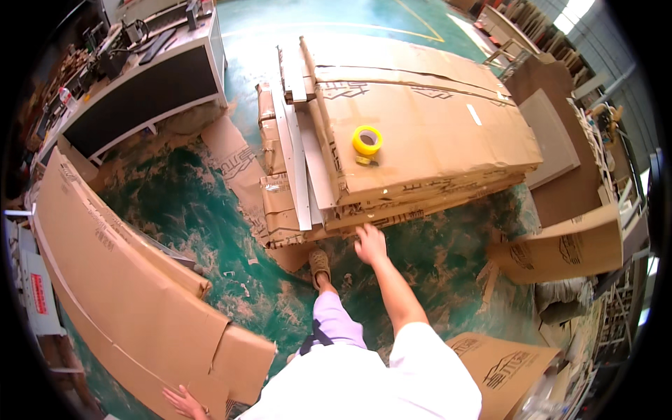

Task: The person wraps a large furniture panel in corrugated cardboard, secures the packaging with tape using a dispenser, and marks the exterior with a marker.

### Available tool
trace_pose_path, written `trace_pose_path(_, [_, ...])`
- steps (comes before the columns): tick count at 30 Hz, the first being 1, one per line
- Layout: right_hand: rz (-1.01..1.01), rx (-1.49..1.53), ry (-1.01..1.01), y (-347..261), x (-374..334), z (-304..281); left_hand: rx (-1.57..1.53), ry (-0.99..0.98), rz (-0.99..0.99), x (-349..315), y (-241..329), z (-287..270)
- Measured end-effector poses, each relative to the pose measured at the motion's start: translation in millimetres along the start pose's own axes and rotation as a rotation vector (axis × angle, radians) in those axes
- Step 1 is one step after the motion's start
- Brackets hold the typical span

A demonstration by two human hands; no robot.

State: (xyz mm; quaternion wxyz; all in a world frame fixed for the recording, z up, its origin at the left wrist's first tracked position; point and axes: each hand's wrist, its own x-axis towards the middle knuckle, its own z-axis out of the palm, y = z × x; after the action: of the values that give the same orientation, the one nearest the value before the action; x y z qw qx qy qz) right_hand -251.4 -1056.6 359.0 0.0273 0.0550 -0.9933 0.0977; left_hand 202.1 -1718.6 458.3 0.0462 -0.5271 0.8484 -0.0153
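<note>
At the lower left, my left hand lies with its fingers spread on a long, flat cardboard package. My right hand reaches forward, loosely bent with fingers apart, close to the front lower edge of a stack of cardboard-wrapped flat packages. Whether its fingertips touch that edge I cannot tell. On the top package sits a yellow roll of tape, with a small yellow tape dispenser piece beside it. Long white strips stand along the stack's left side.
A cluttered workbench stands at the far left. Cardboard sheets lean at the right, and another sheet lies at the lower right. Dust and scraps cover the green floor; my foot is beside the stack.
</note>
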Motion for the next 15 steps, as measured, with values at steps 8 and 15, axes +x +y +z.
trace_pose_path(8, [0.024,-0.426,0.027,66.7,320.2,-1.4,-0.333,-0.280,-0.484,-3.0,60.7,-20.3])
trace_pose_path(15, [-0.042,-0.279,-0.084,112.0,344.7,34.4,-0.421,-0.391,-0.609,15.0,96.0,-28.2])
